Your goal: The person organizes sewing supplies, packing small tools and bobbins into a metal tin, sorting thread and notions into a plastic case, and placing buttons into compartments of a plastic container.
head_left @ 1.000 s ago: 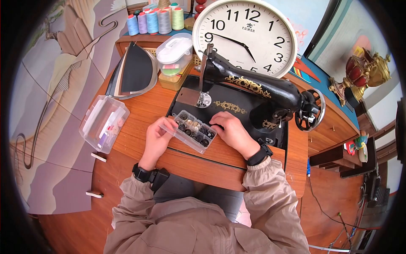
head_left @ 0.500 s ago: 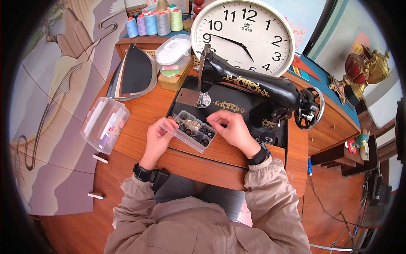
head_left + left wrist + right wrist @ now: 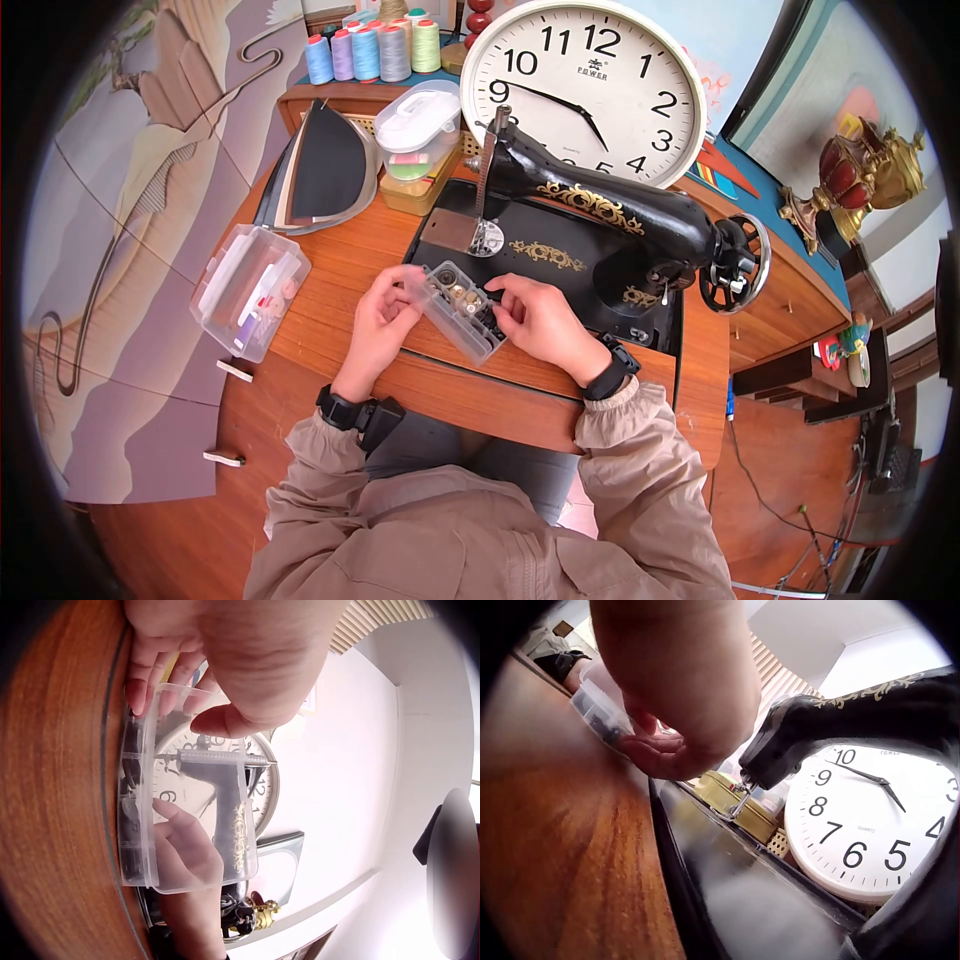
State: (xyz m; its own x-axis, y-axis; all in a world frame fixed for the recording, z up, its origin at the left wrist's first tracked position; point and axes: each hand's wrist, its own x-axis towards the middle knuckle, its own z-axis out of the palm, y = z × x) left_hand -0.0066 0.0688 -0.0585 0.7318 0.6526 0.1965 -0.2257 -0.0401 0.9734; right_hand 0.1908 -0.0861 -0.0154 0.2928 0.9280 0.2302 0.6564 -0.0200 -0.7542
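A clear plastic compartment box (image 3: 457, 320) holds several small round pieces, mostly black with some pale ones. Its transparent lid (image 3: 187, 862) is raised on hinges, standing tall over the compartments in the left wrist view. My left hand (image 3: 380, 318) pinches the lid's upper corner, thumb on one face. At the box's right end is my right hand (image 3: 545, 318), index finger and thumb bent and parted right at the rim; through the lid in the left wrist view, the right fingers (image 3: 180, 832) show over the box. I cannot tell whether they hold a piece.
A black sewing machine (image 3: 590, 200) stands just behind the hands. A large wall clock (image 3: 590, 90) leans behind it. Left lies another clear box (image 3: 250, 290); an oval lidded container (image 3: 418, 130) and thread cones (image 3: 365, 52) stand farther back.
My right thumb and index finger have moved apart at the box's right end. My left hand has shifted slightly, the lid now steeper and the box turned a little.
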